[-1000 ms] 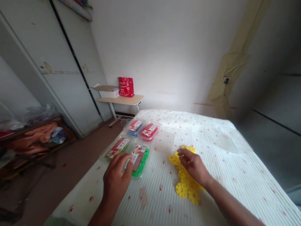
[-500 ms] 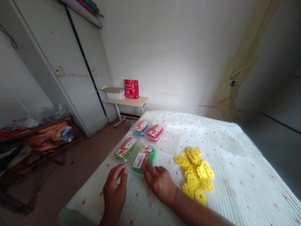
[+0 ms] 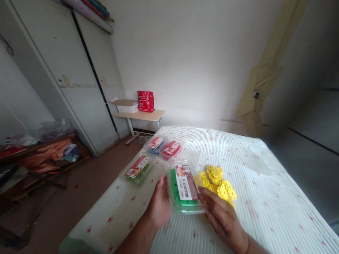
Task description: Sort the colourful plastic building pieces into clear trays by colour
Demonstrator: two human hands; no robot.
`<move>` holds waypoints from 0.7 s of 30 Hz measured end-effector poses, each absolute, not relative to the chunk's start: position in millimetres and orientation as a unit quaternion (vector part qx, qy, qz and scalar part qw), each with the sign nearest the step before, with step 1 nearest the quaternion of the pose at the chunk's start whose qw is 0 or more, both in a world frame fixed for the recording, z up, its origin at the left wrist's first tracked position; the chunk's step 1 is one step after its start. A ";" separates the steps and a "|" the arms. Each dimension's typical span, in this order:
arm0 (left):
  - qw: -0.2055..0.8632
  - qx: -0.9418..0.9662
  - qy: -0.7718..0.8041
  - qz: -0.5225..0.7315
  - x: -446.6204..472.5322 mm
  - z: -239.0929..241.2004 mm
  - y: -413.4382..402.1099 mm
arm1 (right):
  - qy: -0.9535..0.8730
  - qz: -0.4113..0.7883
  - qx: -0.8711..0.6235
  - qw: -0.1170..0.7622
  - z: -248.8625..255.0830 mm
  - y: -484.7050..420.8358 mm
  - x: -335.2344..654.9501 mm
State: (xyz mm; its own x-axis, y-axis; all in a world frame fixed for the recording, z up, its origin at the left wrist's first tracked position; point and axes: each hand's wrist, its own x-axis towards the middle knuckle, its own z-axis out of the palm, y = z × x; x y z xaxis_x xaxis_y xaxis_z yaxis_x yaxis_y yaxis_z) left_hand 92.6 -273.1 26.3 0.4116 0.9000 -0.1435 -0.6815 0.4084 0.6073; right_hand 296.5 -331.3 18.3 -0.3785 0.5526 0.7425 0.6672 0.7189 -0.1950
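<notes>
1. While box of olive pieces lies apart, box of blue pieces and box of red pieces sit side by side behind, probably parked aside.
2. Left hand: grip closed on left side of box of green pieces, apparently raised over ribbed cloth.
3. Yellow discs heaped behind, partly hidden.
4. Right hand: grip closed on right edge, likely steadying.

Bare hands, bare wrists, bare forearms slimming toward the hands.
</notes>
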 end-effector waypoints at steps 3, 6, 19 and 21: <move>0.862 0.237 0.154 0.421 116.5 30.3 -257.1 | -0.833 -0.055 -0.373 0.404 15.0 -332.0 310.5; 0.863 0.254 0.150 0.409 134.4 22.1 -238.7 | -0.833 -0.023 -0.405 0.376 13.9 -324.0 324.2; 0.711 0.399 0.162 0.555 170.7 5.2 -246.8 | -0.689 0.190 -0.528 0.460 91.5 -285.1 295.9; 0.697 0.410 0.169 0.563 169.0 5.1 -248.9 | -0.692 0.186 -0.542 0.440 96.5 -280.6 285.9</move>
